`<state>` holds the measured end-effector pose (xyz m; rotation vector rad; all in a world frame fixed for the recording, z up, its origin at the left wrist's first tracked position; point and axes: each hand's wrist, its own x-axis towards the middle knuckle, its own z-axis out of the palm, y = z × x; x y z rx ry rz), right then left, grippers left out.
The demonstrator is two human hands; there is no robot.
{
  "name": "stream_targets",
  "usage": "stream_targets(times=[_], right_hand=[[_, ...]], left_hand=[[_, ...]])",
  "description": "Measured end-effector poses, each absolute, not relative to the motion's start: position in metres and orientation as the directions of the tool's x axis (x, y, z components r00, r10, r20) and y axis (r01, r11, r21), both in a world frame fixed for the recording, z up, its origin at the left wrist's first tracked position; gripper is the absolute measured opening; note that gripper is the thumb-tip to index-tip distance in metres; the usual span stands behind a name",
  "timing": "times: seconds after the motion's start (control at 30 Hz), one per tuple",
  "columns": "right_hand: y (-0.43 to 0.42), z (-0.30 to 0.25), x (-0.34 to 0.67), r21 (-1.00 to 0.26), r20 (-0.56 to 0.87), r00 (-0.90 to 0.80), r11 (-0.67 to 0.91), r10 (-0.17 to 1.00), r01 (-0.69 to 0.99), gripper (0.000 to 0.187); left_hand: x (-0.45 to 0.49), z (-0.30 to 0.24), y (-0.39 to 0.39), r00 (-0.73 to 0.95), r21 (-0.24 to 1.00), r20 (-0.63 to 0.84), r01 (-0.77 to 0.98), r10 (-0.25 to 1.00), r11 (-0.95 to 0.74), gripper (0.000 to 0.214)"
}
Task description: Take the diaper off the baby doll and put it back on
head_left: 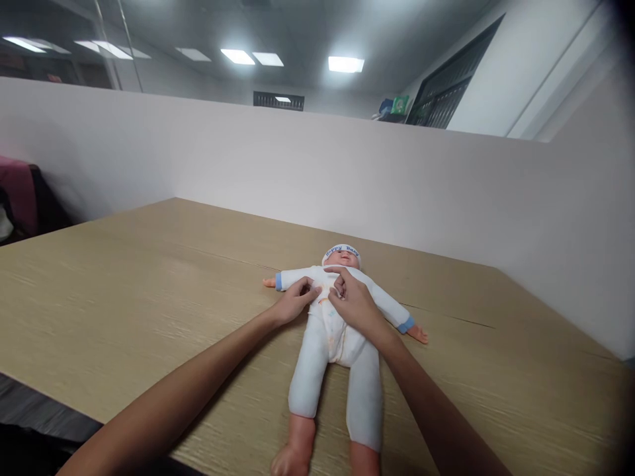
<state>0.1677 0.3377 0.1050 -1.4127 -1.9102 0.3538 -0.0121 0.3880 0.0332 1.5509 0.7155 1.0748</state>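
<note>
A baby doll (342, 301) lies on its back on the wooden table (149, 284), arms spread, its head away from me. It wears a white suit with blue cuffs and a white hat (342, 249) with blue lettering. Around its hips and belly is a white diaper (333, 330) with a small coloured print. My left hand (294, 301) is at the diaper's left edge, thumb and fingertips bent together on it. Over the doll's chest, my right hand (353, 299) has its index finger stretched and its thumb apart, the other fingers curled. It covers part of the chest.
A white partition (307, 165) rises behind the table and along its right side. At the far left, a pink and dark item (20, 192) stands beyond the table edge. The table's front edge (59, 396) shows at lower left.
</note>
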Motion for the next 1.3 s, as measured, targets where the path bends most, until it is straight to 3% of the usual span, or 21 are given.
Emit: stream_targets(times=[0.17,0.27,0.33,0.4,0.5,0.57,0.83,1.07,1.3], right_hand=[[0.333,0.128,0.187,-0.612,0.468,-0.022,0.342,0.883,0.713,0.066],[0.304,0.142,0.190,-0.689,0.467,0.056,0.323,0.883,0.649,0.041],[0.272,0.144,0.186,-0.735,0.442,0.045,0.333,0.896,0.590,0.021],[0.236,0.139,0.180,-0.756,0.380,-0.059,0.346,0.923,0.555,0.013],[0.188,0.121,0.175,-0.760,0.189,-0.282,0.322,0.941,0.565,0.009],[0.171,0.107,0.178,-0.721,0.107,-0.332,0.304,0.937,0.623,0.008],[0.194,0.079,0.199,-0.560,0.202,-0.108,0.205,0.974,0.803,0.013],[0.202,0.069,0.184,-0.336,0.290,-0.116,0.214,0.950,0.917,0.020],[0.212,0.061,0.185,-0.326,0.348,-0.127,0.247,0.929,0.912,0.010]], left_hand=[[-0.017,0.042,0.375,0.249,0.950,0.287,0.047,0.925,-0.307,0.031],[-0.031,0.063,0.344,0.212,0.897,0.389,0.134,0.896,-0.421,0.023],[-0.042,0.078,0.317,0.300,0.815,0.489,0.176,0.819,-0.552,0.023],[-0.052,0.088,0.292,0.502,0.735,0.504,0.179,0.703,-0.654,0.024],[-0.062,0.091,0.267,0.793,0.642,0.336,0.202,0.508,-0.740,0.023],[-0.065,0.086,0.261,0.852,0.589,0.241,0.253,0.466,-0.768,0.021],[-0.042,0.065,0.283,0.650,0.616,0.234,0.477,0.724,-0.627,0.035],[-0.029,0.057,0.296,0.635,0.625,0.266,0.459,0.725,-0.631,0.045],[-0.030,0.051,0.301,0.641,0.581,0.347,0.426,0.684,-0.694,0.040]])
